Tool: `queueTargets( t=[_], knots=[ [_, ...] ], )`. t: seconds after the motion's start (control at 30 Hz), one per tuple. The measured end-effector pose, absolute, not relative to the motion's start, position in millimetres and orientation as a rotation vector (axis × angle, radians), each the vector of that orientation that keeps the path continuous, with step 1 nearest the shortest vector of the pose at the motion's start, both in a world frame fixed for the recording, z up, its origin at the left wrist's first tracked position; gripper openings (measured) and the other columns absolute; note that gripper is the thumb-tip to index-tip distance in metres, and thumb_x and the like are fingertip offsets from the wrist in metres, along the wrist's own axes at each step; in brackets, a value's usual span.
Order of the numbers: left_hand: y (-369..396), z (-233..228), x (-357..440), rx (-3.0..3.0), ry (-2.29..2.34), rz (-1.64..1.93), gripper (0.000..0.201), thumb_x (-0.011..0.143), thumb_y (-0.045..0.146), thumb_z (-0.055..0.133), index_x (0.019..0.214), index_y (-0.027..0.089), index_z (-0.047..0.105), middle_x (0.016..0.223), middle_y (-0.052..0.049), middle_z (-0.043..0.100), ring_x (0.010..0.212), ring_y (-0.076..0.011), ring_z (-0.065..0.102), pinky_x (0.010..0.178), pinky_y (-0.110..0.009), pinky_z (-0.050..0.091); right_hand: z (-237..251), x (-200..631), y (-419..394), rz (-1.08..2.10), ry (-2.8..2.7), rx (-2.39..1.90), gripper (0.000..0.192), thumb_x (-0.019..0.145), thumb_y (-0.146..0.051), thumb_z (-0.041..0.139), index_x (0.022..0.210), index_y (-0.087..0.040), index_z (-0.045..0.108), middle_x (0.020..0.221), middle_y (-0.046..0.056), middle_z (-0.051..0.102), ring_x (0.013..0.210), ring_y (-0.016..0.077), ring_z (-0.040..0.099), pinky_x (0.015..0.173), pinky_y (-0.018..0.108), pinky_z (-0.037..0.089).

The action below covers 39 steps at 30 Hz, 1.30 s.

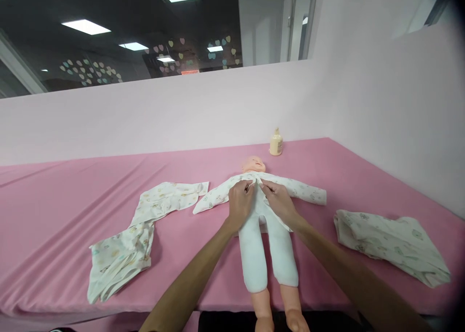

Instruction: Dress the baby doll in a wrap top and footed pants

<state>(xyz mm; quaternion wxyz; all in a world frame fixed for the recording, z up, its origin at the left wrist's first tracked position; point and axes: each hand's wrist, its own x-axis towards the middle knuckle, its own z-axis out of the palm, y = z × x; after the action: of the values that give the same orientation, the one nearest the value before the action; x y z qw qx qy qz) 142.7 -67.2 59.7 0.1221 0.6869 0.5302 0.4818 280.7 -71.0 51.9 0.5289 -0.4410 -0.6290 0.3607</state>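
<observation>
A baby doll (253, 164) lies on its back on the pink-covered table, its feet over the front edge. It wears a white long-sleeved baby shirt (308, 191) with small prints, sleeves spread to both sides, over a plain white body and legs. At the chest, my left hand (241, 202) is closed in a pinch on the shirt's front edge. Just opposite, my right hand (279, 201) pinches the other front edge near the neckline. A narrow gap separates the two hands. Whatever fastening lies under my fingertips is too small to make out.
Printed baby clothes (123, 254) lie crumpled on the left of the pink sheet (72, 215). A folded printed garment (388, 245) rests at the right. Behind the doll's head stands a cream pump bottle (276, 144) near the white wall (203, 114).
</observation>
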Motion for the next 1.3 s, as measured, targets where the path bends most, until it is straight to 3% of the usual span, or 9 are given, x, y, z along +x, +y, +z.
queueTargets(
  t=[0.1, 0.23, 0.43, 0.57, 0.7, 0.83, 1.0, 1.3],
  knots=[
    [-66.6, 58.3, 143.1, 2.091, 1.536, 1.407, 0.027, 0.092, 0.022, 0.047, 0.066, 0.017, 0.054, 0.068, 0.0, 0.059, 0.067, -0.0138, 0.048, 0.065, -0.027, 0.032, 51.9, 280.3, -74.4, 0.97, -1.425, -1.047, 0.037, 0.09, -0.052, 0.046, 0.074, -0.02, 0.056, 0.063, -0.003, 0.04, 0.055, 0.0108, 0.03, 0.05, 0.024, 0.032],
    [-64.4, 57.4, 143.6, 2.144, 1.49, 1.414, 0.03, 0.093, 0.023, 0.045, 0.065, 0.018, 0.051, 0.065, 0.001, 0.057, 0.065, -0.0136, 0.045, 0.064, -0.028, 0.029, 52.8, 280.5, -76.2, 0.906, -1.473, -1.046, 0.036, 0.091, -0.05, 0.046, 0.074, -0.02, 0.055, 0.061, -0.004, 0.034, 0.055, 0.0104, 0.027, 0.049, 0.024, 0.027],
    [-62.0, 57.4, 144.8, 2.181, 1.468, 1.398, 0.031, 0.092, 0.022, 0.044, 0.061, 0.018, 0.041, 0.06, 0.002, 0.05, 0.062, -0.0133, 0.04, 0.062, -0.028, 0.027, 53.2, 277.9, -78.4, 0.695, -1.561, -1.118, 0.03, 0.092, -0.038, 0.046, 0.075, -0.019, 0.061, 0.07, -0.002, 0.057, 0.062, 0.0133, 0.045, 0.061, 0.026, 0.039],
    [-62.8, 56.9, 144.7, 2.214, 1.454, 1.381, 0.03, 0.092, 0.021, 0.043, 0.062, 0.019, 0.041, 0.063, 0.001, 0.052, 0.063, -0.014, 0.04, 0.064, -0.028, 0.029, 51.5, 275.2, -78.0, 0.608, -1.565, -1.091, 0.03, 0.093, -0.036, 0.045, 0.088, -0.021, 0.07, 0.097, 0.003, 0.072, 0.085, 0.0199, 0.062, 0.081, 0.032, 0.047],
    [-64.1, 57.9, 144.9, 2.236, 1.471, 1.326, 0.028, 0.091, 0.019, 0.041, 0.063, 0.019, 0.042, 0.065, 0.0, 0.053, 0.065, -0.015, 0.043, 0.066, -0.028, 0.03, 48.7, 274.5, -76.6, 0.522, -1.573, -1.082, 0.032, 0.094, -0.035, 0.044, 0.102, -0.022, 0.072, 0.115, 0.006, 0.071, 0.098, 0.0227, 0.065, 0.091, 0.037, 0.048],
    [-64.5, 58.8, 145.5, 2.236, 1.451, 1.338, 0.028, 0.09, 0.017, 0.042, 0.062, 0.019, 0.04, 0.063, 0.001, 0.051, 0.064, -0.0147, 0.04, 0.065, -0.028, 0.03, 48.2, 275.7, -77.2, 0.522, -1.557, -1.108, 0.033, 0.095, -0.037, 0.044, 0.104, -0.022, 0.073, 0.113, 0.006, 0.072, 0.088, 0.0208, 0.067, 0.085, 0.036, 0.051],
    [-64.5, 58.9, 145.6, 2.197, 1.421, 1.344, 0.03, 0.09, 0.018, 0.041, 0.061, 0.019, 0.034, 0.06, 0.001, 0.046, 0.062, -0.0143, 0.038, 0.063, -0.028, 0.028, 48.6, 275.8, -78.0, 0.534, -1.572, -1.118, 0.033, 0.096, -0.037, 0.044, 0.104, -0.021, 0.072, 0.112, 0.005, 0.072, 0.091, 0.021, 0.067, 0.086, 0.036, 0.05],
    [-62.9, 57.9, 144.7, 2.189, 1.435, 1.328, 0.027, 0.087, 0.016, 0.042, 0.061, 0.019, 0.039, 0.065, 0.0, 0.054, 0.064, -0.0149, 0.042, 0.063, -0.028, 0.029, 40.6, 272.9, -75.4, 0.345, -1.631, -1.029, 0.028, 0.097, -0.032, 0.044, 0.098, -0.023, 0.071, 0.115, 0.005, 0.072, 0.111, 0.022, 0.065, 0.098, 0.038, 0.049]
  ],
)
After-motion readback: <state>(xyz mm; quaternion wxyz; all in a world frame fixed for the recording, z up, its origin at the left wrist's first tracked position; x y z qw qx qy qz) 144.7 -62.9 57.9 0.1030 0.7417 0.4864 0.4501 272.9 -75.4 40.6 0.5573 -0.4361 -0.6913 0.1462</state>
